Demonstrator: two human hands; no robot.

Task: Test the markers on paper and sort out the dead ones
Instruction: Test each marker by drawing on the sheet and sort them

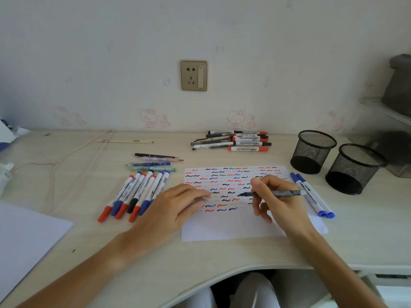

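Note:
A white sheet of paper [233, 227] lies on the desk, covered with rows of red, blue and black squiggles. My right hand [275, 203] grips a dark pen [280, 193] with its tip down on the paper. My left hand [178, 203] rests on the sheet's left edge, fingers curled over a small object, likely the pen's cap, which I cannot see clearly. Several capped markers [135, 194] lie in a row left of the paper. Two blue markers [311, 196] lie along its right edge. A pile of markers and pens [235, 141] sits at the back.
Two black mesh pen cups [313, 152] [353, 170] stand at the right. A few patterned pens [155, 162] lie behind the marker row. A second white sheet [24, 236] lies at the front left. A pale cord [73, 156] crosses the desk's left side.

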